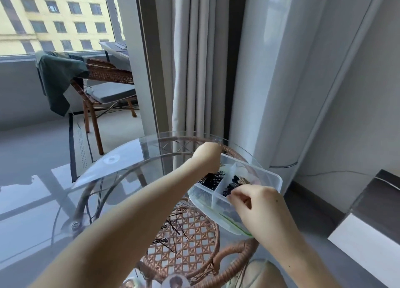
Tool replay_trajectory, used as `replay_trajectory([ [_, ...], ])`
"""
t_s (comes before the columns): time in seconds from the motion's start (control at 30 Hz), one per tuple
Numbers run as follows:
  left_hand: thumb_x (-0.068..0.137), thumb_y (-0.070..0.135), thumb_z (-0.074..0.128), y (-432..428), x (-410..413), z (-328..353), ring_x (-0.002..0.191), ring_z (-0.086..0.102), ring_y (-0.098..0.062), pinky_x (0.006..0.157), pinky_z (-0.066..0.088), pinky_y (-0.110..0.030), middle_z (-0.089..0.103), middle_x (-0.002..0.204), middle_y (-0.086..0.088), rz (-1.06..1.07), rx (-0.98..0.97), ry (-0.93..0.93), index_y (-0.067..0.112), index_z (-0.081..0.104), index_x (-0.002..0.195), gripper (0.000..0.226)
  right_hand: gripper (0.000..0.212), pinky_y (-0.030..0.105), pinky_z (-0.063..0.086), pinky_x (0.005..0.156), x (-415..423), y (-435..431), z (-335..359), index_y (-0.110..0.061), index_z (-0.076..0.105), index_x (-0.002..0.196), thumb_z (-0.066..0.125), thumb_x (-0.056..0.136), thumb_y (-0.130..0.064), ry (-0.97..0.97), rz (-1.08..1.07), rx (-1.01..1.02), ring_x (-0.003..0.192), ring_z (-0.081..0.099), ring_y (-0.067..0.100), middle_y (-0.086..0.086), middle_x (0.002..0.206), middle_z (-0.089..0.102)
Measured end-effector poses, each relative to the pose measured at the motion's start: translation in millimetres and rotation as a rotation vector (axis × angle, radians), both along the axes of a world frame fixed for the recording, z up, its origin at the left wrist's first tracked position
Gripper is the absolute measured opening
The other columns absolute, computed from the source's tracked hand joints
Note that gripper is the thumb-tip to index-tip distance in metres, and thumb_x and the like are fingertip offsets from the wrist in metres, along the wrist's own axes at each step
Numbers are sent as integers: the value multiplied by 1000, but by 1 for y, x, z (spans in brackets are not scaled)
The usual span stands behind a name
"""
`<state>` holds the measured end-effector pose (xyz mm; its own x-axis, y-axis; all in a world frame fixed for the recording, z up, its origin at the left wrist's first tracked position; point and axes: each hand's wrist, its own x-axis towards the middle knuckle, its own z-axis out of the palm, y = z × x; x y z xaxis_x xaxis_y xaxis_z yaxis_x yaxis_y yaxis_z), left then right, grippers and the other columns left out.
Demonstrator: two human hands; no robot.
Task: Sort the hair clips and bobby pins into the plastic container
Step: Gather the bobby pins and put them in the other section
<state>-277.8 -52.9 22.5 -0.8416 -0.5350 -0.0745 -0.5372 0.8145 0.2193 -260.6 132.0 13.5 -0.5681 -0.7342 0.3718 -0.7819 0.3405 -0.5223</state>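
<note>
A clear plastic container (270, 177) with dividers sits at the right of a round glass table (121, 164). Its left compartment holds a heap of black bobby pins (211, 179); the compartment to the right holds dark hair clips (233, 185). My left hand (207, 158) hovers over the bobby pin compartment, fingers curled down; what it holds is hidden. My right hand (257, 203) is at the container's near edge, fingers pinched over the clip compartment, with nothing visible in them. Loose bobby pins (171, 229) lie scattered on the glass near me.
A woven rattan shelf (188, 244) shows through the glass below. Grey curtains (194, 71) hang just behind the table. A rattan chair (104, 88) with green cloth stands at the back left. A dark and white box (368, 214) sits on the right.
</note>
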Motion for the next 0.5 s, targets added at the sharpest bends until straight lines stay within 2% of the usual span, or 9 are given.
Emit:
replay_trajectory([
  [0.03,76,-1,60,2,0,-3,91,65,-29,67,50,-28,67,94,-15,1,-2,-36,0,62,82,6,13,30,54,65,1,0,0,-16,73,80,64,84,-25,-5,-4,1,65,64,11,-3,72,71],
  [0.1,77,4,64,3,1,-4,89,64,-29,69,50,-29,61,81,-9,-9,10,-95,1,62,81,6,14,30,54,66,2,-1,2,-16,73,82,64,85,-26,-9,-3,5,66,64,10,-4,73,70],
  [0.17,78,11,67,1,4,0,79,64,-27,74,55,-30,61,75,-5,-39,83,-118,-2,66,98,24,15,28,54,69,3,-1,2,-16,74,85,63,85,-26,-19,1,11,68,63,11,-5,73,66],
  [0.23,82,11,65,-2,10,10,83,68,-28,79,58,-35,69,94,-11,-34,302,-90,3,63,114,33,15,21,51,70,3,-2,2,-15,74,90,63,85,-24,-23,8,10,68,60,9,-7,74,60],
  [0.3,85,9,61,-5,23,24,89,67,-27,81,57,-38,67,108,-10,-38,454,-9,9,61,118,33,16,11,45,68,5,-3,3,-15,74,93,64,85,-24,-10,23,17,67,56,5,-6,76,62],
  [0.37,87,9,58,-8,41,37,84,65,-21,83,57,-37,66,102,-4,-41,505,110,12,63,116,30,16,3,38,65,9,-3,4,-15,73,94,64,85,-24,-11,37,26,68,56,3,-9,74,59],
  [0.43,87,9,58,-11,67,44,78,64,-15,82,57,-34,67,97,0,-26,486,275,12,67,110,25,15,2,39,62,13,-3,4,-15,73,92,63,86,-24,-22,58,26,70,57,2,-10,73,62],
  [0.5,87,14,58,-15,102,42,77,63,-11,77,56,-23,66,93,4,-9,362,386,12,69,106,22,15,10,47,65,20,-5,-1,-15,72,91,61,88,-24,-51,101,2,72,60,3,-5,80,71],
])
